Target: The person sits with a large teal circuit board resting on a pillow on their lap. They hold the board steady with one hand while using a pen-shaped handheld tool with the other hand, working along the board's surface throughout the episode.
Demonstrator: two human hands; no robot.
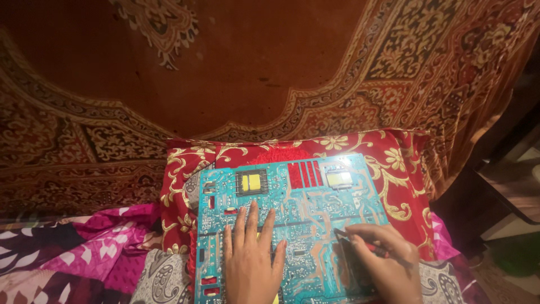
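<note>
On top of a red cushion point(394, 152) with gold floral patterning lies a large turquoise circuit board point(292, 219), solder side up, its copper-coloured traces running across the surface. Toward the board's far edge sit two yellow rectangular patches point(251, 182) and point(339, 179), and between them a block of red stripes point(304, 174). Small red slots show along the board's left edge.

The left hand point(252, 259) rests flat on the board's near middle, palm down, fingers spread and extended toward the far edge, gripping nothing. The right hand point(383, 260) sits on the board's near right part, fingers curled around a thin dark tool point(351, 236) with a reddish handle, held like a pen. The tool's tip points toward the board's centre and meets the surface just right of the left hand's fingertips; what kind of tool it is cannot be told.

Left of the board, beyond the cushion's edge, lies a pink and purple flowered cloth point(84, 247). Under the board's near left corner a grey paisley fabric point(163, 278) shows. Beyond the cushion, a brown patterned bedspread point(225, 67) with ornate borders stretches away. Right of the cushion, dark wooden furniture point(500, 186) stands in shadow.
</note>
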